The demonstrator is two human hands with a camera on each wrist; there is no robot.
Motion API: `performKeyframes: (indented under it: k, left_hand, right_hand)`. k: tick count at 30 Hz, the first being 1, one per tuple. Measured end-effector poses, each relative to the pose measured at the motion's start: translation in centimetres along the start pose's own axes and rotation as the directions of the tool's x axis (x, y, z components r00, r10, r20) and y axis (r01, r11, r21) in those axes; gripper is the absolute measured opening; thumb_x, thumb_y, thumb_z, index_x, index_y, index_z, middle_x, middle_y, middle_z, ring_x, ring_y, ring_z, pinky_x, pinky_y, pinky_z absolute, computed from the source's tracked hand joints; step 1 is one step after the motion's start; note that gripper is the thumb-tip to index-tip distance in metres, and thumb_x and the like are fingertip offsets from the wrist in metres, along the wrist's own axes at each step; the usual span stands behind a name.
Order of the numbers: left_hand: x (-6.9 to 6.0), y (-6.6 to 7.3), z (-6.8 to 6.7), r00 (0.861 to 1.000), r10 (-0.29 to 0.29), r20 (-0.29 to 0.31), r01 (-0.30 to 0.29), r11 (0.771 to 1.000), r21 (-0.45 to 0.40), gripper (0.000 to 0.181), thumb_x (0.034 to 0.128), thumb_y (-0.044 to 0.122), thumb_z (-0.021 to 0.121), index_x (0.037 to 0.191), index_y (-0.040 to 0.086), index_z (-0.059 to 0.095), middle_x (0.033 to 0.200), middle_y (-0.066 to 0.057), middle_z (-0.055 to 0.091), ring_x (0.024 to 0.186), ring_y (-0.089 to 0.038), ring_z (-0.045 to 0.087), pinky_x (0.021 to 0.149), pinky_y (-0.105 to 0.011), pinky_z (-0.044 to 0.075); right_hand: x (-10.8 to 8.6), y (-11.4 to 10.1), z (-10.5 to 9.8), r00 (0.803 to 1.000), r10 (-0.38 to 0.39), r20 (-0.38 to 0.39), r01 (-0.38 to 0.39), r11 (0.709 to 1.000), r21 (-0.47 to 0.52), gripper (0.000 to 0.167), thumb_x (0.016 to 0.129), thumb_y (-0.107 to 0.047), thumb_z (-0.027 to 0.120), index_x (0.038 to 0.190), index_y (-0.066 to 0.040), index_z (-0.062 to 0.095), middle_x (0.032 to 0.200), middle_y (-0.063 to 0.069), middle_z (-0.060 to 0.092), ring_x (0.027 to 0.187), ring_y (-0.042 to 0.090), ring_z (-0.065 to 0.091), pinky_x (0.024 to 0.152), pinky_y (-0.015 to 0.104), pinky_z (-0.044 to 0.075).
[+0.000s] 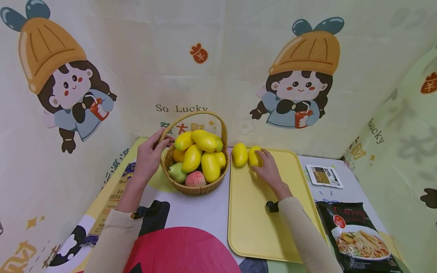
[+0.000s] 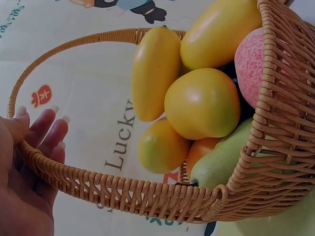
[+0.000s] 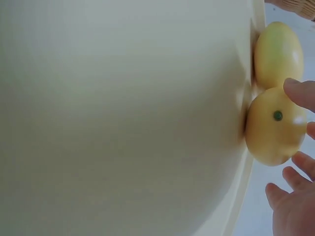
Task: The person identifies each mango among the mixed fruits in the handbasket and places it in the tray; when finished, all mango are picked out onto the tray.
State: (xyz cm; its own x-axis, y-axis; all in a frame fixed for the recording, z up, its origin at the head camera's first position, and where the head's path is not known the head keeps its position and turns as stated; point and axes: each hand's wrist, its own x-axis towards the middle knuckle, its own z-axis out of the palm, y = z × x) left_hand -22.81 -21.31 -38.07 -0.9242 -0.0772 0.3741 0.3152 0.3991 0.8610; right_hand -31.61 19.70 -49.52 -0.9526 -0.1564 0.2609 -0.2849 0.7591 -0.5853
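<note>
From the head, the left hand point(image 1: 150, 151) is at the handle point(image 1: 224, 132) of the basket point(image 1: 196, 191), the right hand point(image 1: 268, 169) at a mango point(image 1: 253, 157) far up the tray point(image 1: 256, 227). Left wrist: it loosely wraps the handle. Right wrist: it pinches the mango.

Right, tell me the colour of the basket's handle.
The handle is light golden brown; the left wrist view shows it best.
</note>
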Motion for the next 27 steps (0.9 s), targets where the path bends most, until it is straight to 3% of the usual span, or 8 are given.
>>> performKeyframes:
  k: [8,12,19,27]
  left_hand:
    - [0.0,0.1,-0.1,1.0,0.006,-0.004,-0.006,1.0,-0.004,0.051,0.1042,0.03,0.051,0.153,0.023,0.038,0.124,-0.009,0.068,0.108,-0.015,0.067,0.1,-0.013,0.047]
    - [-0.1,0.2,0.0,1.0,0.016,-0.002,-0.016,1.0,-0.022,0.05,0.104,0.028,0.051,0.153,0.022,0.04,0.125,-0.01,0.068,0.108,-0.018,0.067,0.099,-0.012,0.048]
    - [0.2,0.0,0.1,1.0,0.009,0.002,-0.009,1.0,-0.023,0.05,0.1047,0.023,0.05,0.153,0.016,0.04,0.125,-0.016,0.067,0.098,0.004,0.063,0.097,-0.009,0.048]
    - [0.0,0.1,0.0,1.0,0.025,-0.003,-0.025,1.0,-0.013,0.049,0.1044,0.029,0.05,0.152,0.022,0.041,0.124,-0.01,0.068,0.101,0.0,0.065,0.1,-0.016,0.049]
  right_hand:
    - [-0.1,-1.2,-0.5,1.0,-0.004,-0.022,0.004,1.0,0.022,0.061,0.088,-0.02,0.074,0.143,-0.01,0.05,0.156,0.016,0.036,0.143,0.04,0.034,0.118,0.057,0.03]
    - [0.1,-2.4,-0.6,0.998,-0.041,-0.04,0.043,0.998,0.037,0.063,0.087,-0.022,0.074,0.145,-0.011,0.05,0.156,0.015,0.038,0.142,0.039,0.037,0.117,0.058,0.033]
    - [0.3,-5.3,-0.6,0.993,-0.116,-0.029,0.118,0.991,0.056,0.065,0.088,-0.026,0.075,0.146,-0.015,0.049,0.156,0.012,0.038,0.143,0.036,0.037,0.116,0.057,0.035]
    - [0.1,-8.9,0.3,0.981,-0.191,-0.027,0.193,0.974,0.116,0.065,0.088,-0.025,0.075,0.147,-0.017,0.049,0.154,0.008,0.043,0.141,0.032,0.042,0.114,0.054,0.039]
